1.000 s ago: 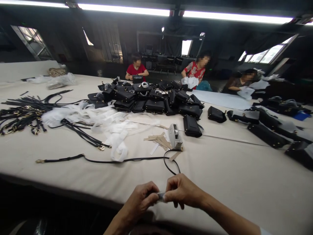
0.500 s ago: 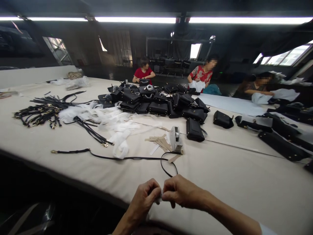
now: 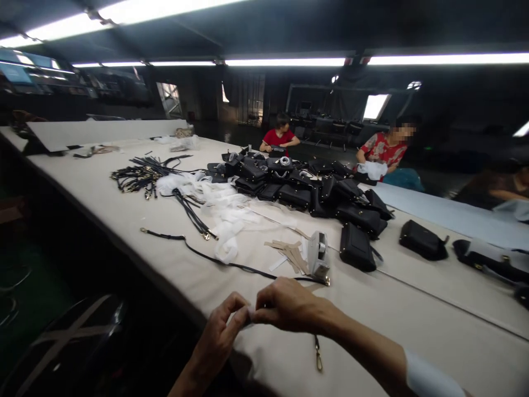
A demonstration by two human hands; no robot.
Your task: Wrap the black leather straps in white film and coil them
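My left hand [image 3: 221, 331] and my right hand [image 3: 287, 304] meet at the table's near edge, fingertips pinched together on a small pale piece that I cannot make out. A thin black strap [image 3: 215, 258] runs from my right hand leftward across the beige table [image 3: 413, 320]. Its gold clasp [image 3: 318, 359] dangles below my right wrist. Just beyond my hands stands a tape dispenser [image 3: 319, 257], with several tan paper strips [image 3: 289, 252] lying beside it.
Black bags [image 3: 306, 190] are heaped mid-table, more lying singly to the right [image 3: 422, 240]. White wrapping [image 3: 223, 207] and a bundle of black straps [image 3: 138, 176] lie at left. Three people sit across the table. A dark chair [image 3: 70, 342] is at lower left.
The view has swung left and up, so the bags and dispenser now sit further right. My hands stay pinched together, and the strap's gold clasp now hangs in view below my right wrist.
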